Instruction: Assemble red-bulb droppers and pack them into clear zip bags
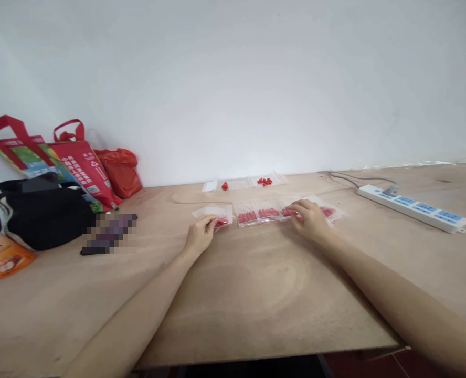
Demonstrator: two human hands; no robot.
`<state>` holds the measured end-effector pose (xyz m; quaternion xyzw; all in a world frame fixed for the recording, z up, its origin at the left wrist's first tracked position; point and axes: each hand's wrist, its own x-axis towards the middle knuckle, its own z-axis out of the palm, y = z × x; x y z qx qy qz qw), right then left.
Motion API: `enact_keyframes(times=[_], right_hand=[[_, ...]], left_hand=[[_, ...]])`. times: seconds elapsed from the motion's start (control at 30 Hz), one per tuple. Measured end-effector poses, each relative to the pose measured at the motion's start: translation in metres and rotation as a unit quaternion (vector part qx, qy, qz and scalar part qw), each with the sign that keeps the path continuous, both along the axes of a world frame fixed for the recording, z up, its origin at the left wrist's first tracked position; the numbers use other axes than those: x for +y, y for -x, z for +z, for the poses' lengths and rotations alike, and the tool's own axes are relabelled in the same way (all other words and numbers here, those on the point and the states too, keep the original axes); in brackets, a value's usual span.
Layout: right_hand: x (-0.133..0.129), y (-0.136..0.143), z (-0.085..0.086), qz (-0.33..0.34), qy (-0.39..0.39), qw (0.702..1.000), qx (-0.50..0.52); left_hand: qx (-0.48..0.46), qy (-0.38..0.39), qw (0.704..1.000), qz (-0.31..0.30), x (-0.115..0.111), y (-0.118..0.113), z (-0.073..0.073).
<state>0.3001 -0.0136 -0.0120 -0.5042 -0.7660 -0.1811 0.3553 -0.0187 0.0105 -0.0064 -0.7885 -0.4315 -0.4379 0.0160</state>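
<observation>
Several clear plastic bags with small red pieces lie in a row on the wooden table. My left hand [201,232] pinches the lower edge of the leftmost bag [225,214], which has red pieces inside. Over the right part of the row, my right hand [308,219] has its fingers bent and pressed together at a bag; what they hold is too small to make out. Between my hands lie bags of red pieces [267,212]. Farther back, near the wall, are loose-looking red pieces [264,181] on flat clear bags and a single red cluster [224,186].
A white power strip [414,208] with a grey plug and cable lies at the right. At the left stand red shopping bags [85,168], a black bag [44,212], an orange packet [4,254] and a blurred-out flat object [110,233]. The table's front edge shows below.
</observation>
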Motion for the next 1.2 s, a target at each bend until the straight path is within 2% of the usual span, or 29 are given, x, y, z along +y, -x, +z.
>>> enact_keyframes(times=[0.07,0.13,0.27,0.37,0.5,0.63,0.73,0.87,0.97,1.07,1.2], right_hand=[[-0.006,0.016,-0.003,0.080,0.001,0.996,-0.028],[-0.013,0.031,-0.005,0.129,0.011,0.990,-0.057],[-0.026,0.050,-0.005,0.183,0.026,0.981,-0.054],[-0.032,0.054,-0.003,0.216,-0.017,0.974,-0.063],[-0.033,0.055,-0.002,0.247,-0.128,0.952,-0.128],[-0.029,0.055,-0.004,0.269,-0.174,0.934,-0.159],[-0.028,0.055,-0.006,0.260,-0.178,0.935,-0.161],[-0.030,0.057,-0.006,0.231,-0.179,0.944,-0.153],[-0.029,0.057,-0.005,0.217,-0.152,0.957,-0.117],[-0.026,0.056,-0.007,0.238,-0.126,0.959,-0.092],[-0.024,0.054,-0.010,0.248,-0.127,0.956,-0.091]], left_hand=[[-0.020,-0.006,0.999,-0.030,-0.013,-0.007,0.002],[-0.031,-0.006,0.998,-0.058,-0.027,-0.015,0.004],[-0.014,-0.001,0.991,-0.132,-0.053,-0.030,0.004],[0.000,0.010,0.987,-0.161,-0.061,-0.039,0.001],[0.021,0.022,0.981,-0.194,-0.059,-0.047,-0.002],[0.048,0.033,0.974,-0.218,-0.053,-0.042,0.000],[0.081,0.019,0.967,-0.242,-0.047,-0.032,0.000],[0.094,-0.042,0.964,-0.246,-0.036,-0.022,-0.004],[0.069,-0.062,0.966,-0.241,-0.030,-0.022,-0.007],[0.058,-0.060,0.963,-0.255,-0.026,-0.027,-0.008],[0.098,-0.105,0.960,-0.239,-0.024,-0.031,-0.005]])
